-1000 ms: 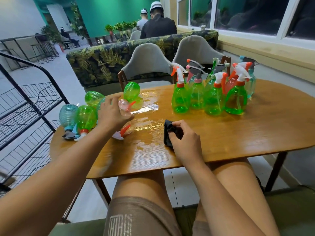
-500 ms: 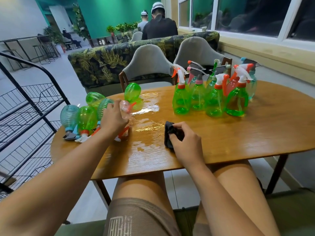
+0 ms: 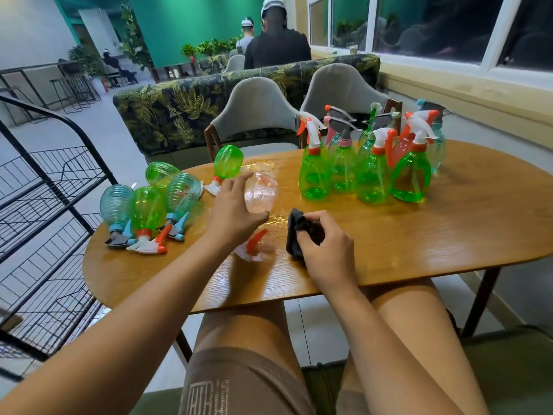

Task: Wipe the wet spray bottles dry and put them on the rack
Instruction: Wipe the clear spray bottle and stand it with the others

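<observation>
Pickup step. Left hand grasps clear bottle, at 10 o'clock from cloth, which right hand pinches. Likely next: lift, wipe; rack waits at 9 o'clock.

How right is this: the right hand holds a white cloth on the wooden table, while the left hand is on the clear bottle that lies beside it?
One detail is wrong. The cloth in the right hand is black, not white, as the head view shows. The rest stands: it is on the wooden table, and the left hand is on the clear bottle lying beside it.
</observation>
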